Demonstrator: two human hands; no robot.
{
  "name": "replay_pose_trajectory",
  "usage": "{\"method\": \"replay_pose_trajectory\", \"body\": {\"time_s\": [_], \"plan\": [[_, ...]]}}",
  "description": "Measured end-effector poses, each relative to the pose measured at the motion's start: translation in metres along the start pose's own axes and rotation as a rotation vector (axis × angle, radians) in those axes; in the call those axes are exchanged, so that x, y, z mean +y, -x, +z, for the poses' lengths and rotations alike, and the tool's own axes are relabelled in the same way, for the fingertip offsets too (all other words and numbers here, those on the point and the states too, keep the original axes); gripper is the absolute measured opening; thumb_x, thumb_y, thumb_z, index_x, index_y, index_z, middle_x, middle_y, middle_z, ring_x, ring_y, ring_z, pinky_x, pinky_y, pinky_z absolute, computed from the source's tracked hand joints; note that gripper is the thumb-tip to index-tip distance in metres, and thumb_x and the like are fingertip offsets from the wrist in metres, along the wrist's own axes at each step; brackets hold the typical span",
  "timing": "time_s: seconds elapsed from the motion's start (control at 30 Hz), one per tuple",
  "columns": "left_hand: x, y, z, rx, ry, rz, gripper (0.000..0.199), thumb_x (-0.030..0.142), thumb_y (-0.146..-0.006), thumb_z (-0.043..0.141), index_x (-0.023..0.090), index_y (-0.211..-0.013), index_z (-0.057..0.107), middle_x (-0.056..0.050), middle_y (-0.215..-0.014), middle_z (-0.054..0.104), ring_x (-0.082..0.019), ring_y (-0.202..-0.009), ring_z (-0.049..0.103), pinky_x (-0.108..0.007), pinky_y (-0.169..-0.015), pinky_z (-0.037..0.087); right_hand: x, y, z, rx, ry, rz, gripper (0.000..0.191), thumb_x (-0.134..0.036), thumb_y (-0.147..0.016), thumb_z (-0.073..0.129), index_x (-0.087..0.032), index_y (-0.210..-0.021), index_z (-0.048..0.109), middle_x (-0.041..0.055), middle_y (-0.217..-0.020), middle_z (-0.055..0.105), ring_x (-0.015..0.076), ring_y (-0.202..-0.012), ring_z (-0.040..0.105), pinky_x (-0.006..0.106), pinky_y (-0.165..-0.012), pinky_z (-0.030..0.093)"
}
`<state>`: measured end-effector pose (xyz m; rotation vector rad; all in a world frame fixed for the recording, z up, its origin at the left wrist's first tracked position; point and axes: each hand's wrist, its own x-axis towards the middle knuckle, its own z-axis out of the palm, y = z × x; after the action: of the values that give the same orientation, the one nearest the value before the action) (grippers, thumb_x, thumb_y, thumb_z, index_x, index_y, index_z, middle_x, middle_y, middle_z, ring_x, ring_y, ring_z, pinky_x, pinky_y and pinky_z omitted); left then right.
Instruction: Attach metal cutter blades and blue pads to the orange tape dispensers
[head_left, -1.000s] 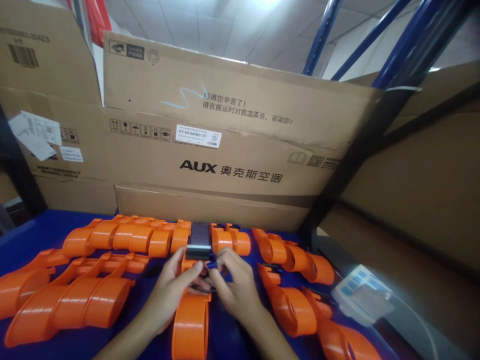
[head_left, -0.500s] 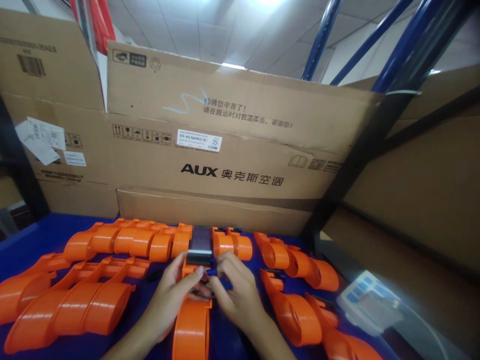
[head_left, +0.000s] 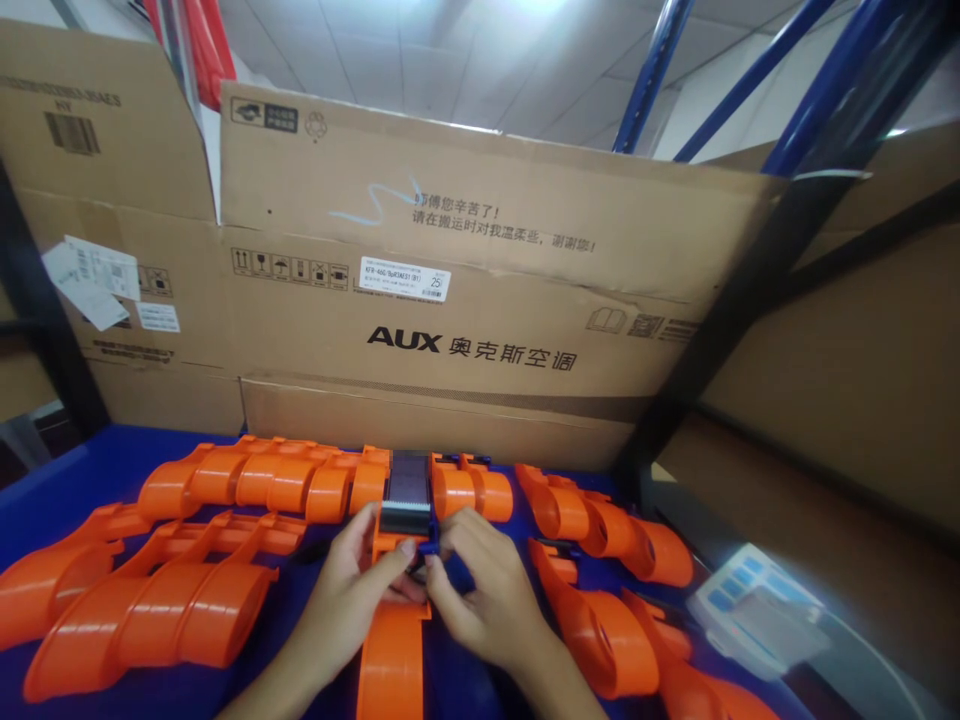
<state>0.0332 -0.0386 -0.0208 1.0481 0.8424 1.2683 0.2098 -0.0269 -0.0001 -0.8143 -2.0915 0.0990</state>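
Observation:
Between my two hands, an orange plastic tape dispenser (head_left: 391, 660) has its round body toward me. At its far end are a dark plate (head_left: 409, 478) and a pale toothed strip (head_left: 406, 508). My left hand (head_left: 352, 585) grips the dispenser from the left, thumb on top and fingers partly beneath. My right hand (head_left: 487, 585) has its fingers curled on the other side, at a small dark blue part (head_left: 429, 548). Thumb and forefinger are close to that part; whether they pinch it is hard to see.
Several more orange dispensers lie in rows at left (head_left: 157, 620) and right (head_left: 600, 640) on the blue surface (head_left: 172, 690). Behind stands a cardboard wall (head_left: 480, 400). A white and light-blue device (head_left: 757, 610) sits at right, near a dark rack post (head_left: 697, 360).
The whole view has shifted slightly, moving things a little to the right. My right thumb has drawn back slightly from the left thumb, and more of the blue part shows. My left hand keeps its hold.

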Motion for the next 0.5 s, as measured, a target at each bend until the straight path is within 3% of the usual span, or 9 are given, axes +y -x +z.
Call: {"method": "replay_pose_trajectory", "body": {"time_s": [0.5], "plan": [[0.0031,0.0027,0.0032,-0.006,-0.016,0.020,0.036,0.043,-0.085,0.076,0.020,-0.109,0.063,-0.005,-0.100,0.076,-0.016,-0.067,0.074,-0.028,-0.070,0.061,-0.0008,-0.0008,-0.0012,-0.041,0.059,-0.025,0.017,-0.015,-0.093,0.053,-0.024,-0.080,0.046,0.0026,-0.073,0.056,0.0189,-0.068,0.053,0.032,-0.059,0.038]]}}
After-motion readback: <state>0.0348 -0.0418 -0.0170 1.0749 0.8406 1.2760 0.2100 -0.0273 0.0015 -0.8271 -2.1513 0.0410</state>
